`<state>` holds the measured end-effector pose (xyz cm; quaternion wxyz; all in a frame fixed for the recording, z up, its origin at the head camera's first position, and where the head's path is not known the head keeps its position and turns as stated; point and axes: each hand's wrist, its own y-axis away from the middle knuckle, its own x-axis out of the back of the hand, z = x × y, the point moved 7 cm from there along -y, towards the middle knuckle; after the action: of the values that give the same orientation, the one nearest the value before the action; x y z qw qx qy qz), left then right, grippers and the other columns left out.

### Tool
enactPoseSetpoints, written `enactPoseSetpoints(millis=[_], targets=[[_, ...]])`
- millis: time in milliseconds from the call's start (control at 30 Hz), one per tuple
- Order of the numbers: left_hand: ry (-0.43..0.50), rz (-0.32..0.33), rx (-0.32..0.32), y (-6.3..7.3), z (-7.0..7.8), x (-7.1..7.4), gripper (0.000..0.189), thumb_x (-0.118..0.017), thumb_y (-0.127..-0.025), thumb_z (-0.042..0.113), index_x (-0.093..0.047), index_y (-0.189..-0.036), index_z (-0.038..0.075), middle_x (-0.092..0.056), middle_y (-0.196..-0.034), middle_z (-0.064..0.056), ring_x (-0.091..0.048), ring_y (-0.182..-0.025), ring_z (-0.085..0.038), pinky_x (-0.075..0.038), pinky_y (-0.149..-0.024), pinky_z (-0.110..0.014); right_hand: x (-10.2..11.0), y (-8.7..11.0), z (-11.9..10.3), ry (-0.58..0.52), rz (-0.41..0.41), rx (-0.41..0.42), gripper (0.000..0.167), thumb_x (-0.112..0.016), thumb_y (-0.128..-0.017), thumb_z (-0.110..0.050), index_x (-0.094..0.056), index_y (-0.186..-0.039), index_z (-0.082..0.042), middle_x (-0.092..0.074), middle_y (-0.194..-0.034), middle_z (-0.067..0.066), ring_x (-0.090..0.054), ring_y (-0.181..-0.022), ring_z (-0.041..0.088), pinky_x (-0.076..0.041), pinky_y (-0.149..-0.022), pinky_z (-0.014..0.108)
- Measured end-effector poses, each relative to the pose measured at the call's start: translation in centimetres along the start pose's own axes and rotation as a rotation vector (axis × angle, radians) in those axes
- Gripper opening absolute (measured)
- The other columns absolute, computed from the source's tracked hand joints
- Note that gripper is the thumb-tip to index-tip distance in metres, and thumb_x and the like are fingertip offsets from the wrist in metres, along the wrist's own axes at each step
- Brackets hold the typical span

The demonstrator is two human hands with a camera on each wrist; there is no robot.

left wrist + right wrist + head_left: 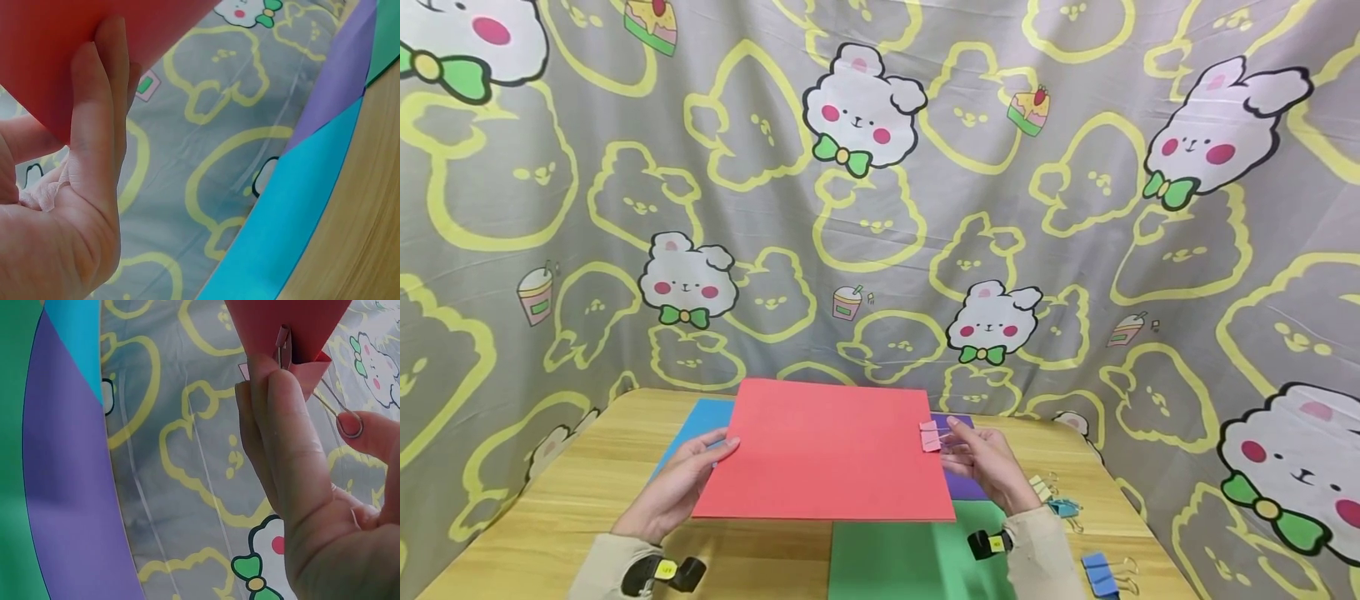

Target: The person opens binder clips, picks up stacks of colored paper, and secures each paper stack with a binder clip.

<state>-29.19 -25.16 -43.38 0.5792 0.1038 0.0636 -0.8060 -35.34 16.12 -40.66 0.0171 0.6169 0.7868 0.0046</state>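
Note:
A red sheet of card [827, 454] is held up above the table between both hands. My left hand [681, 483] grips its left edge, thumb on the face toward me and fingers behind, as the left wrist view also shows. A pink binder clip [930, 437] sits on the sheet's right edge. My right hand [992, 467] pinches this clip by its wire handles. In the right wrist view the thumb presses one wire loop and the fingers [290, 425] lie on the other side. The clip's jaws straddle the card edge; whether they bite it tightly I cannot tell.
Under the red sheet, a green sheet [917, 558], a purple sheet [962, 487] and a blue sheet [707, 417] lie on the wooden table [542, 517]. At right lie yellow [1040, 487], teal [1063, 507] and blue [1101, 575] binder clips. A patterned curtain [880, 208] hangs behind.

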Motion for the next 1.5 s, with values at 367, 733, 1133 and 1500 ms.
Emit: enactPoseSetpoints(millis=[367, 733, 1133, 1500], targets=[[-0.171, 0.154, 0.046, 0.0, -0.6, 0.6, 0.085, -0.049, -0.110, 0.036, 0.003, -0.163, -0.005, -0.046, -0.156, -0.017, -0.051, -0.139, -0.017, -0.054, -0.093, -0.018, -0.1, -0.1, 0.3, -0.003, 0.033, -0.010, 0.061, -0.057, -0.107, -0.038, -0.060, -0.123, 0.020, -0.077, -0.091, 0.008, -0.077, -0.078, 0.012, -0.063, -0.076, 0.025], [-0.063, 0.066, 0.020, 0.0, -0.5, 0.4, 0.087, -0.045, -0.112, 0.033, 0.017, -0.161, -0.004, -0.070, -0.118, 0.012, -0.068, -0.108, 0.001, -0.059, -0.091, -0.024, -0.2, -0.5, 0.8, -0.019, 0.069, -0.037, 0.065, -0.061, -0.104, -0.043, -0.058, -0.125, 0.019, -0.073, -0.086, 0.005, -0.076, -0.073, 0.010, -0.063, -0.075, 0.024], [-0.081, 0.057, 0.024, 0.0, -0.4, 0.5, 0.087, -0.043, -0.112, 0.034, 0.017, -0.161, -0.005, -0.071, -0.118, 0.012, -0.064, -0.113, 0.004, -0.058, -0.094, -0.024, -1.5, -0.4, 1.1, -0.139, -0.040, -0.054, 0.050, -0.053, -0.106, -0.050, -0.061, -0.106, -0.001, -0.067, -0.091, 0.004, -0.077, -0.071, 0.021, -0.065, -0.073, 0.034], [-0.008, 0.034, -0.010, 0.0, 0.0, 0.3, 0.086, -0.043, -0.112, 0.029, 0.020, -0.159, -0.005, -0.073, -0.109, 0.012, -0.073, -0.096, -0.003, -0.062, -0.086, -0.027, -3.3, 0.2, 0.5, -0.210, -0.224, -0.020, 0.022, -0.051, -0.110, -0.027, -0.065, -0.111, -0.011, -0.069, -0.094, -0.004, -0.075, -0.075, 0.011, -0.064, -0.075, 0.029]])
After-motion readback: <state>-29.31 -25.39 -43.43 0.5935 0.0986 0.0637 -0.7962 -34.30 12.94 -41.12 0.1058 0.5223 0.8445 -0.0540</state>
